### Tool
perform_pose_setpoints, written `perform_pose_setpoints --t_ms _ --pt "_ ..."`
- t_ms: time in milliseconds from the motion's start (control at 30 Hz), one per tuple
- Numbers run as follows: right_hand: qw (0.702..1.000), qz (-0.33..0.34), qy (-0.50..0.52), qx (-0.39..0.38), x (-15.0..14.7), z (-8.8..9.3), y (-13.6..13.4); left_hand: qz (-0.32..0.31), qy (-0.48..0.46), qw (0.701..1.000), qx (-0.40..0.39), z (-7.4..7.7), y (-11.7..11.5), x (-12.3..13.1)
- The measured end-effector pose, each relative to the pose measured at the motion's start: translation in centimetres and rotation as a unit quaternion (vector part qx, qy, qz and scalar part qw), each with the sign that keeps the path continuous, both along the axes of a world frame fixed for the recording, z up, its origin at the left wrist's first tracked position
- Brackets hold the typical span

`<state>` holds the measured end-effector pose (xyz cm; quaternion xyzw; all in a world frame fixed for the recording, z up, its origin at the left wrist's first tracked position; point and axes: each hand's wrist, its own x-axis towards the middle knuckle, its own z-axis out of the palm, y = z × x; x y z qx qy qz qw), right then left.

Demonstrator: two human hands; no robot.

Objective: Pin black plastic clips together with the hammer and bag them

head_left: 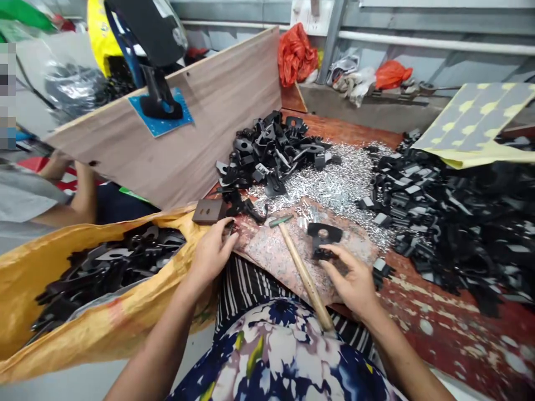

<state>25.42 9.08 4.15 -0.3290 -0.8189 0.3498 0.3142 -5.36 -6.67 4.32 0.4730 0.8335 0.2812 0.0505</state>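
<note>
My right hand (353,281) pinches a black plastic clamp part (325,236) with a wide curved end, held over the worn work surface (271,250). Left of it lies a hammer (303,270), its wooden handle pointing toward my lap and its small head away from me. My left hand (212,250) is beside a brown block (209,211) with two holes, thumb and fingers closed around something small and dark, mostly hidden. Just beyond that hand lie loose black parts (253,210) from a larger heap (271,145).
Many shiny metal pins (334,178) are spread behind the work spot. A big pile of black parts (451,217) covers the right side. A yellow sack (104,314) of black pieces stands at left, below a wooden partition (200,111). Another person's arm (83,192) shows beyond it.
</note>
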Motion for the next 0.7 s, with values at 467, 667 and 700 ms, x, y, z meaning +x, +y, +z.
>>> perform_pose_setpoints --t_ms 467,667,700 --pt "0.995 -0.044 0.057 -0.073 0.2 1.0 -2.7 -0.023 -0.083 0.98 0.182 2.6 5.3 6.0" --pt "0.999 0.017 -0.004 -0.042 1.0 1.6 -3.9 -0.107 -0.489 0.862 0.074 1.0 4.3 12.9" --pt "0.999 -0.008 -0.019 -0.039 2.3 1.5 -3.3 -0.081 -0.474 0.873 0.081 0.6 4.6 12.5"
